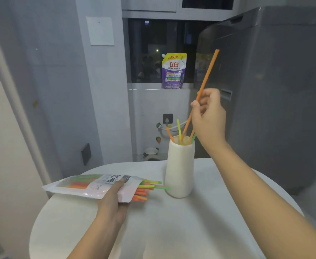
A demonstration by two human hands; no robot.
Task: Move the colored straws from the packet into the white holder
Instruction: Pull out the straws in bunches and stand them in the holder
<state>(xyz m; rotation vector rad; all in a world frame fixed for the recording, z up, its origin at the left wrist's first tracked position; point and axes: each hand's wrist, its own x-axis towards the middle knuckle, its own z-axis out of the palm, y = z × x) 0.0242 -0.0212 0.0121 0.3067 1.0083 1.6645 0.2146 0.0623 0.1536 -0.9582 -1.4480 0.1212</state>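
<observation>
The right hand (208,118) pinches an orange straw (203,90), its tip entering the white holder (179,169); next, release. At eight o'clock, the left hand (112,200) presses the packet (89,186) flat.

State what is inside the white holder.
Sticking out of the white holder: orange, yellow and green straws, plus the orange straw pinched by the right hand. Opaque walls hide their lower ends.

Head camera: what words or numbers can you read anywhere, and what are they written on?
"150克": yellow top of the purple and yellow refill pouch on the window sill.
"立白": big red brand characters on that pouch.
Pouch's smaller lines: too blurred to read.
White plastic straw packet on the round white table: large dark characters, partly hidden, unreadable.
</observation>
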